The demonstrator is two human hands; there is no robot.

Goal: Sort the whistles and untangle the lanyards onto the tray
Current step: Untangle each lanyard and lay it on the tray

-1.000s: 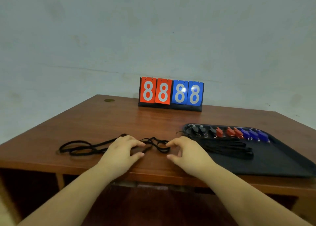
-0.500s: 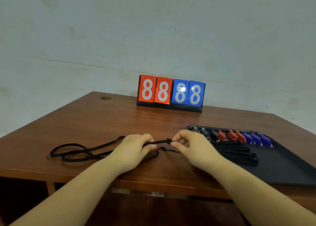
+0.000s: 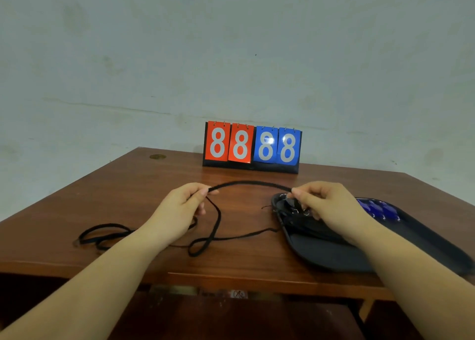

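We pinch a black lanyard [image 3: 249, 183] between left hand [image 3: 177, 211] and right hand [image 3: 331, 208], its span arched above the table [image 3: 128, 185]; its loops trail toward the front edge. Blue whistles [image 3: 376, 208] sit on the tray [image 3: 334, 257] at the table's right edge

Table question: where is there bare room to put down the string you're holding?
Bare wood lies between the scoreboard and the raised lanyard, and along the table's far-left part. The tray's near half is free too. It's crowded under the left hand, where loops trail.
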